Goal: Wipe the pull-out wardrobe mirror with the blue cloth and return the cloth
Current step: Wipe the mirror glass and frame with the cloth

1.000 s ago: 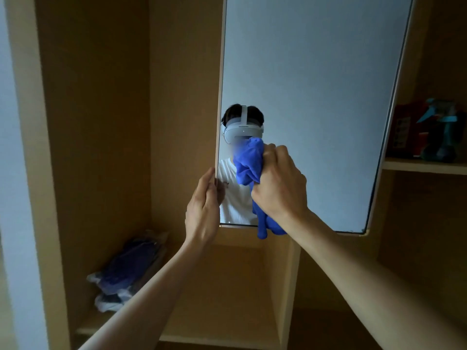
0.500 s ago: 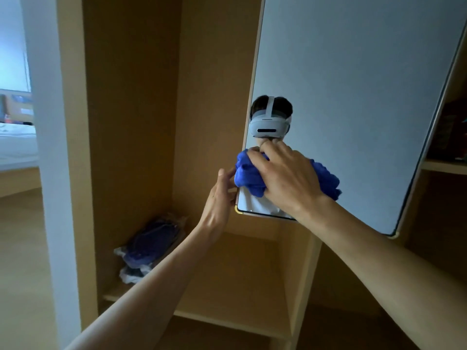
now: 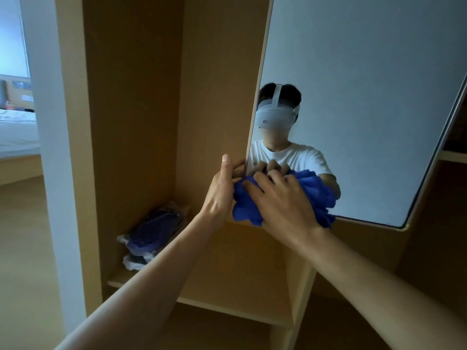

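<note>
The pull-out mirror [image 3: 358, 102] stands tilted in the open wardrobe, its left edge facing me. My left hand [image 3: 219, 195] grips that left edge near the bottom corner, thumb on the outer side. My right hand [image 3: 280, 205] holds the bunched blue cloth [image 3: 243, 208] and presses it against the glass at the mirror's lower left corner. The cloth bulges out on both sides of the hand. The mirror reflects a person in a white shirt and headset.
A plastic-wrapped dark blue bundle [image 3: 154, 236] lies on the wooden shelf [image 3: 227, 306] below left. A vertical divider [image 3: 300, 299] rises beneath the mirror. A white door frame [image 3: 48, 147] stands at the left, and a side shelf [image 3: 452, 155] shows at the right.
My right hand has carried the cloth down the glass from the reflected head level to the bottom left corner. My left hand has kept its grip on the mirror's edge. The view moved closer.
</note>
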`<act>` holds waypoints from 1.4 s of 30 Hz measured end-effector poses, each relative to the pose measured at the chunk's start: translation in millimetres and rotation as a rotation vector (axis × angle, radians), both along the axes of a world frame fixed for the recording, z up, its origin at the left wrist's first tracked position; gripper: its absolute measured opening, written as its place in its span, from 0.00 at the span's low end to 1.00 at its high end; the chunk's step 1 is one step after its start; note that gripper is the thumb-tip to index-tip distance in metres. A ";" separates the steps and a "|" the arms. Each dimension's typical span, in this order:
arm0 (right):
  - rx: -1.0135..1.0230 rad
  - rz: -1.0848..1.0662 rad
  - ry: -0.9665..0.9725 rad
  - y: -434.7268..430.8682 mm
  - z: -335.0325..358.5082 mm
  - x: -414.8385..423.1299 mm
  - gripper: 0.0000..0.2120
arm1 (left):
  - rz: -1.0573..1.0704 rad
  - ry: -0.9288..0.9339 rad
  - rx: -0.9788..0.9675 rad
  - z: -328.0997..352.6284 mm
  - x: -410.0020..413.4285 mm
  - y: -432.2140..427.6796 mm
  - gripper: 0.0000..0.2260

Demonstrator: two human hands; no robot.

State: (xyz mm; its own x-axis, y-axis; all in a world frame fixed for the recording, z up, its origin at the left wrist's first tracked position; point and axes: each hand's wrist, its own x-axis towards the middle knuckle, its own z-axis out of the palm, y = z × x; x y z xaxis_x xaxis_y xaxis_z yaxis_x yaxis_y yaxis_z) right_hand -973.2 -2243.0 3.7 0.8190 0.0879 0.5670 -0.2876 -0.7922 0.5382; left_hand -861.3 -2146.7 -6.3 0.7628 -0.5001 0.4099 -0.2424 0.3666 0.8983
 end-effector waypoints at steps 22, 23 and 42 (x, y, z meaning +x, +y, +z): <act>0.091 -0.097 -0.166 -41.3 23.2 -47.5 0.37 | 0.165 -0.123 0.013 -24.0 -37.0 -17.7 0.29; 0.094 -0.102 -0.148 -42.4 15.8 -47.7 0.37 | 0.163 -0.114 0.002 -25.4 -37.5 -19.0 0.30; 0.147 -0.099 -0.120 -59.8 10.2 -70.6 0.34 | 0.365 -0.266 0.159 -41.6 -58.5 -27.4 0.30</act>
